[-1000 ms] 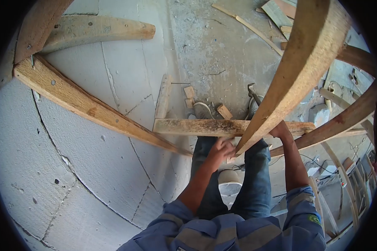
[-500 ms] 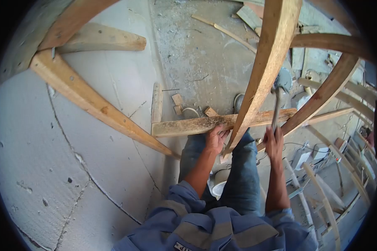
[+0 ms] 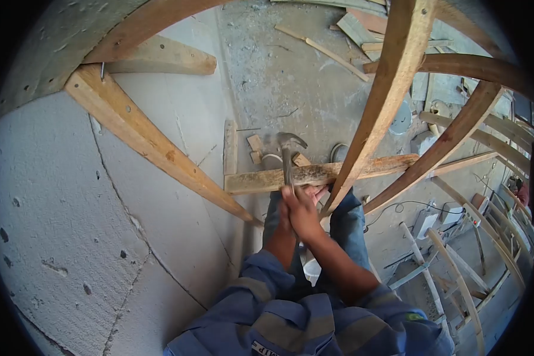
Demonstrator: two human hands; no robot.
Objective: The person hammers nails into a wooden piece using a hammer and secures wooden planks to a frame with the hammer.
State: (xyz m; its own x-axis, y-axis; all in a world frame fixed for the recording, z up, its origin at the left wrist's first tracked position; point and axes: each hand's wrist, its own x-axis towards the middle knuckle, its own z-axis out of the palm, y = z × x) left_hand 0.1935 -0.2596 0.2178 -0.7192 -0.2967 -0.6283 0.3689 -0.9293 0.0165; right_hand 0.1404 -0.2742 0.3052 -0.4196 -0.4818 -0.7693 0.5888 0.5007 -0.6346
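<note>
A hammer (image 3: 287,160) stands head-up in my right hand (image 3: 302,215), which is closed round its handle. Its claw head overlaps the far side of a horizontal wooden board (image 3: 255,181) in this view. My left hand (image 3: 319,193) is at the board's near edge, fingers curled against it, mostly hidden behind my right hand and wrist. An upright wooden post (image 3: 381,107) crosses the board just right of my hands. At the board's left end a short wooden piece (image 3: 230,148) meets it, with a nail sticking out sideways.
A slanting beam (image 3: 154,148) runs along the pale block wall (image 3: 83,219) at left. Another beam (image 3: 442,151) slopes on the right. Small wood offcuts (image 3: 255,143) and a long strip (image 3: 329,53) lie on the dusty floor. Curved timbers and a cable are at lower right.
My right hand has swung the hammer left, from right of the post to over the board beside my left hand. My left hand stays at the board. The view has shifted slightly.
</note>
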